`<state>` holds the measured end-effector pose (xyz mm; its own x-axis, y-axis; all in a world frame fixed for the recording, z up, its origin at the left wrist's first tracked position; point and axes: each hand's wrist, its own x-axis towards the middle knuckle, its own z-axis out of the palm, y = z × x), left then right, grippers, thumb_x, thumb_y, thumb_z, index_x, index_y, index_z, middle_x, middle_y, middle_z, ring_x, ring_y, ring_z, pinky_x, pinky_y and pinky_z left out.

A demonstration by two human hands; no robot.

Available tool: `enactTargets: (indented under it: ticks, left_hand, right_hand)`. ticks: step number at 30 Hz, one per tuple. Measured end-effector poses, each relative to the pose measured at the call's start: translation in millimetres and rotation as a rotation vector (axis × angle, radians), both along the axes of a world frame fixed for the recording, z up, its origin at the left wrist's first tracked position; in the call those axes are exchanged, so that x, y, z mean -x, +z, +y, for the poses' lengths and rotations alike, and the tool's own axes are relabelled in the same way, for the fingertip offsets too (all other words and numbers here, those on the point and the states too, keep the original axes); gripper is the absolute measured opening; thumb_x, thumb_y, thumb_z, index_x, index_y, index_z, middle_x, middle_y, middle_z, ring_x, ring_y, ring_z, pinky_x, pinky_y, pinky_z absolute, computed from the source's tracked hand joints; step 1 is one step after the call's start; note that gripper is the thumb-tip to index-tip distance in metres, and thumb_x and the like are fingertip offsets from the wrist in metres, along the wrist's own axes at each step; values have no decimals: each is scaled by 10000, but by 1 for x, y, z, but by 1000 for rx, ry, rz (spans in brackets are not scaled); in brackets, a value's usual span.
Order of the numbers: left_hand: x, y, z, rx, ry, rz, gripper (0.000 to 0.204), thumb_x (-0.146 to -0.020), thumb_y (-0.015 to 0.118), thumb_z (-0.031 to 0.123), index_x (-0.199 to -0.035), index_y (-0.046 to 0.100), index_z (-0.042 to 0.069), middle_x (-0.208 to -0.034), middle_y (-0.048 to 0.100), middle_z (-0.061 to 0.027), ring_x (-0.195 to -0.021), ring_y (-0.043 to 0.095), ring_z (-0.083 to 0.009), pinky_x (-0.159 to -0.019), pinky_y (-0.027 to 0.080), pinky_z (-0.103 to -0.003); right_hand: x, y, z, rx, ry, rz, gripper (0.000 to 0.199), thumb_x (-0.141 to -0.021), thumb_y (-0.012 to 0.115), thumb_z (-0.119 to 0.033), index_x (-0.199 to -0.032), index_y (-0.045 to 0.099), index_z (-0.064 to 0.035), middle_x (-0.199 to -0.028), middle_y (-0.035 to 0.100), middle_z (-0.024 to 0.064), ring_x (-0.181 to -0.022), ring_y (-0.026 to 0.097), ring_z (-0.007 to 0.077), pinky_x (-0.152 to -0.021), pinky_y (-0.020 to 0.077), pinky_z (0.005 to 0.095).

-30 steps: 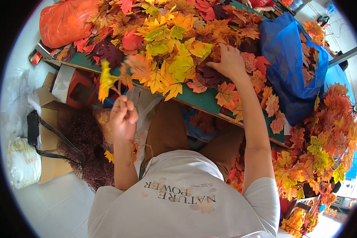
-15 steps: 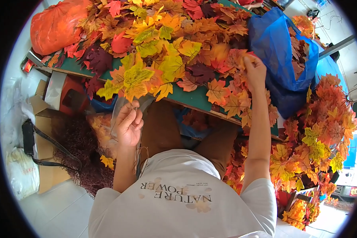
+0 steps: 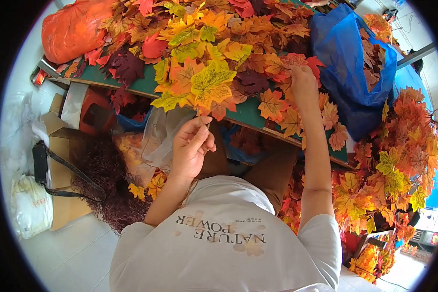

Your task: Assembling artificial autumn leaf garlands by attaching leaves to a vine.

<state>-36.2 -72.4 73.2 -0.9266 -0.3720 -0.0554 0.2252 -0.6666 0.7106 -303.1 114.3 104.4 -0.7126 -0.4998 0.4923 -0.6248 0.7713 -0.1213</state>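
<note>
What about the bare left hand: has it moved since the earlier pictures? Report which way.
Yes: judged against the bulging orange plastic bag, the bare left hand has moved to the right, farther from it.

Fanned yellow-orange leaf sprig [image 3: 210, 86] in left fingers [image 3: 205, 119]; pinkish leaf [image 3: 294, 60] at right fingers [image 3: 301, 71]

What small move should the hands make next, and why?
Perhaps the right hand should draw the pinkish leaf it appears to touch toward the leafy sprig, because the left hand holds that sprig while the right hand is still apart from it.
</note>
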Motion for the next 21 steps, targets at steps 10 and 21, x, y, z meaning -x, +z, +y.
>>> enactTargets:
  ticks: [10, 21]
  left_hand:
    - [8, -1, 16, -97, -143, -38, 228, -893, 597, 143, -1103, 594, 56, -808, 509, 36, -669, 492, -80, -539, 393, -210]
    - [9, -3, 16, -112, -145, -54, 212, -886, 606, 146, -1080, 602, 59, -788, 529, 31, -657, 495, -83, -532, 399, -208]
  right_hand:
    - [-6, 28, 21, 219, -1, 102, 147, -817, 608, -70, -944, 675, -39, -813, 619, 166, -742, 617, 321, -674, 498, 367]
    - [-3, 33, 24, 241, -30, -492, 180, -865, 578, -72, -1006, 665, -3, -791, 675, 104, -672, 654, 131, -607, 510, 265]
